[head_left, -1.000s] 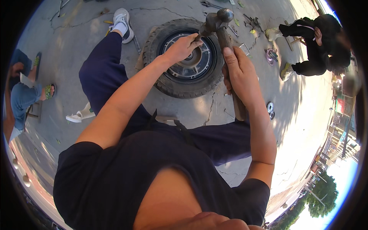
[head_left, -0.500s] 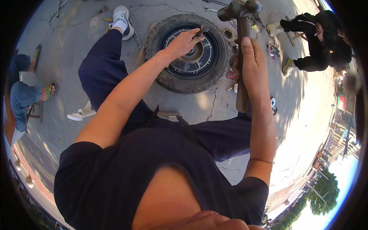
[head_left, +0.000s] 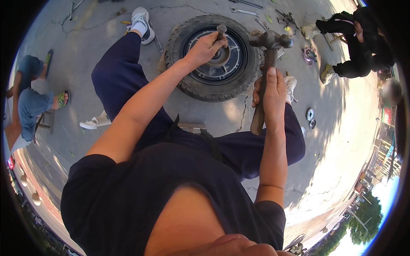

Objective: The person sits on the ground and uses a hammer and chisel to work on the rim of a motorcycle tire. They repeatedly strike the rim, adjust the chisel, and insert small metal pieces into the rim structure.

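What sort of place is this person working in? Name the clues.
Probably an open-air repair yard on concrete. Clues: a wheel lying flat on the cracked ground, spanners scattered about, and a hammer in the right hand.

Cracked grey concrete ground (head_left: 77, 64) spreads in bright sunlight; scattered metal tools (head_left: 245, 10) lie beyond the hands, trees (head_left: 367, 213) stand far right.

Left hand (head_left: 204, 48) holds punch (head_left: 221, 30) on wheel (head_left: 213, 57); right hand (head_left: 271, 91) grips hammer (head_left: 265, 64).
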`<state>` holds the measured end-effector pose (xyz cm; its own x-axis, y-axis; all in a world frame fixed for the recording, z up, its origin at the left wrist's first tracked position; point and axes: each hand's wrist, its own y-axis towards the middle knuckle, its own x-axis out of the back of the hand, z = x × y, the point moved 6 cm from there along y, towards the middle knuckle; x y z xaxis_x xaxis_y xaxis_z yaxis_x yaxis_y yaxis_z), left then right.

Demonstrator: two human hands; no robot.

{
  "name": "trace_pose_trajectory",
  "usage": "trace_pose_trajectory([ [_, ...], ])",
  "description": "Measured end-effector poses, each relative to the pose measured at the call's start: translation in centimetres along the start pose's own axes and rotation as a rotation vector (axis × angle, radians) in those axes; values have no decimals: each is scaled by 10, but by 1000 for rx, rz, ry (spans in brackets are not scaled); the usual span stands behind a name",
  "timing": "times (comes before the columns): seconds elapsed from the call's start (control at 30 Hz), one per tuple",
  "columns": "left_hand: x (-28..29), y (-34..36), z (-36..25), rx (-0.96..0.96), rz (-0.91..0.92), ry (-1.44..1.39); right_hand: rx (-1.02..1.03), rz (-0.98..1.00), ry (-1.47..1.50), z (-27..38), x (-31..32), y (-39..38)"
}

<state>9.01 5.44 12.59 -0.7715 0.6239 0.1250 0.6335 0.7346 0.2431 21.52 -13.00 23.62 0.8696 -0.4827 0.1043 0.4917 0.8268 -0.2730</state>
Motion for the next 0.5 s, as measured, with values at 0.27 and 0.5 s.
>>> trace_pose_trajectory([
  [0.27,-7,-3,3,1,27,47,1,27,-43,-1,-3,-3],
  [0.5,-9,-1,3,6,29,103,13,70,-36,5,-11,-7],
])
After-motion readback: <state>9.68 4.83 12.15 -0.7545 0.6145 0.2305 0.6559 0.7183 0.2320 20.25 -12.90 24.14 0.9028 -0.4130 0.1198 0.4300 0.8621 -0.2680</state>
